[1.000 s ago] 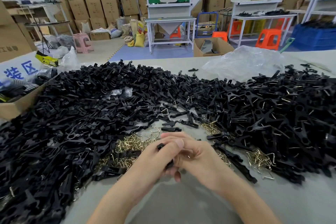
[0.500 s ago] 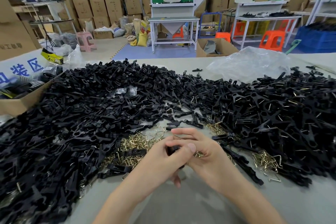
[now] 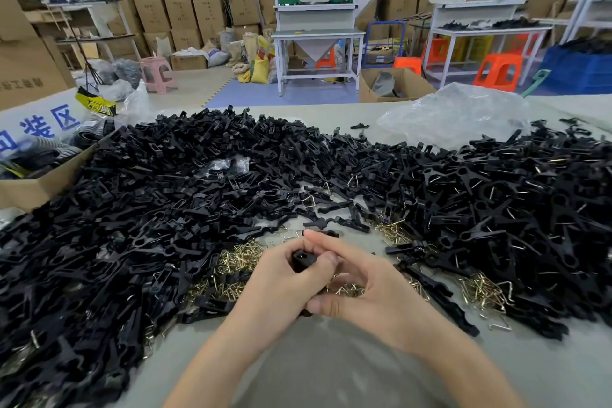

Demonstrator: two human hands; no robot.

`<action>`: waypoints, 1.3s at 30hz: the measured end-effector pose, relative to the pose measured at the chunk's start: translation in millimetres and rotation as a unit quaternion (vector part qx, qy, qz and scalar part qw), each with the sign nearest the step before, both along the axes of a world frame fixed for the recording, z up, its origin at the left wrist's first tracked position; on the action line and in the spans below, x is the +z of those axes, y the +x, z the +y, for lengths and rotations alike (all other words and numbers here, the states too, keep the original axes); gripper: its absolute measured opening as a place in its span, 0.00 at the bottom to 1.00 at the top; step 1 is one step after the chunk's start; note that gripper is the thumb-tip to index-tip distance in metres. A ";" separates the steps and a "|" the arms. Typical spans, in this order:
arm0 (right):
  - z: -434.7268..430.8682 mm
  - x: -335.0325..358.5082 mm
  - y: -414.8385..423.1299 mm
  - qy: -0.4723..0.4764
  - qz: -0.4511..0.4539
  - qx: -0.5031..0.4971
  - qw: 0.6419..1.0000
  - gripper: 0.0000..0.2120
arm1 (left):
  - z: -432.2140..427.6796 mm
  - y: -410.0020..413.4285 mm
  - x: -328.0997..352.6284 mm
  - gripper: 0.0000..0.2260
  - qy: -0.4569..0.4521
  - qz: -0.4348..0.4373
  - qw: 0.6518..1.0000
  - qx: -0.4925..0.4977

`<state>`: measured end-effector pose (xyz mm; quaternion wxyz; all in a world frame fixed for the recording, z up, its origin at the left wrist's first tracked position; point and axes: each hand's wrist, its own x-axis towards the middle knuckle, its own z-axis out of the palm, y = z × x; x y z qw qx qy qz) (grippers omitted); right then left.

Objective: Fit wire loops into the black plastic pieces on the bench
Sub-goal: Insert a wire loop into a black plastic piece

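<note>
A black plastic piece (image 3: 302, 259) sits between both hands at the bench's near middle. My left hand (image 3: 281, 288) wraps its lower part, thumb pressed near its top. My right hand (image 3: 367, 288) meets it from the right, index finger stretched over the piece; a few brass wire loops (image 3: 346, 288) show under its palm. A wide heap of black plastic pieces (image 3: 149, 225) covers the left of the bench, and another heap (image 3: 513, 209) fills the right. Loose brass wire loops (image 3: 231, 265) lie just left of my hands, more wire loops (image 3: 483, 291) to the right.
An open cardboard box (image 3: 36, 185) stands at the bench's left edge. A crumpled clear plastic bag (image 3: 457, 116) lies at the far right. Bare grey bench (image 3: 331, 368) shows near me. Beyond are stacked cartons, white workbenches and orange stools.
Both hands stay joined on the black piece; my right index finger has stretched out over it and the left thumb has shifted up. The view has tilted slightly.
</note>
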<state>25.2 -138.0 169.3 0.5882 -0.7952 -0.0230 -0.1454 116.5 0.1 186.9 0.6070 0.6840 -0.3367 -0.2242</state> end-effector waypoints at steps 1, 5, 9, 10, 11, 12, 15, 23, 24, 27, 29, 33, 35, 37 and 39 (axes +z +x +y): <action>0.2 0.4 -0.3 -0.001 -0.001 -0.003 1.000 0.35 | -0.4 -0.4 0.0 0.08 0.002 0.003 1.000 -0.002; -0.8 2.6 -0.5 -0.012 -0.004 -0.007 1.000 0.32 | -2.0 -1.0 -0.7 0.07 0.016 0.004 1.000 -0.006; -2.2 1.3 -1.1 -0.026 -0.013 -0.011 1.000 0.29 | -1.6 -1.3 -1.4 0.06 0.022 0.003 1.000 -0.014; -3.4 -0.4 -1.1 -0.042 -0.022 -0.016 0.999 0.28 | -1.2 0.0 -2.1 0.05 0.025 -0.002 0.999 -0.021; -4.6 -2.0 -1.3 -0.060 -0.032 -0.023 0.997 0.26 | -0.9 1.1 -3.0 0.05 0.027 -0.010 0.999 -0.029; -5.7 -2.8 -1.4 -0.076 -0.042 -0.030 0.996 0.25 | -0.8 1.5 -3.4 0.06 0.028 -0.018 0.999 -0.036; -7.5 -3.8 -2.3 -0.121 -0.066 -0.045 0.989 0.23 | -0.9 1.0 -2.9 0.05 0.020 -0.026 0.998 -0.052; -16.0 7.1 -2.0 -0.066 -0.084 -0.125 0.986 0.11 | 0.0 3.3 -4.4 0.21 -0.047 0.040 0.994 -0.095; -21.5 12.2 -3.4 -0.007 -0.090 -0.170 0.981 0.10 | 0.8 3.9 -4.6 0.20 -0.051 0.031 0.995 -0.081; -52.9 19.2 -11.4 0.272 -0.102 -0.299 0.909 0.23 | 2.5 11.8 -10.7 0.14 -0.018 -0.099 0.991 0.084; -68.4 18.3 -17.4 0.414 -0.065 -0.282 0.863 0.29 | 7.0 23.1 -16.7 0.14 0.074 -0.252 0.939 0.221; -63.2 13.1 -14.8 0.423 -0.027 -0.224 0.878 0.23 | 16.4 49.1 -27.4 0.19 0.284 -0.401 0.815 0.306; -52.1 11.0 -8.5 0.369 -0.026 -0.228 0.900 0.19 | 15.8 57.5 -26.7 0.19 0.337 -0.364 0.817 0.294; -45.7 7.4 -4.6 0.320 -0.018 -0.245 0.915 0.11 | 12.9 62.8 -25.1 0.19 0.380 -0.349 0.811 0.276; -42.9 4.0 -3.0 0.284 -0.010 -0.260 0.923 0.09 | 10.9 68.0 -24.3 0.20 0.416 -0.346 0.798 0.264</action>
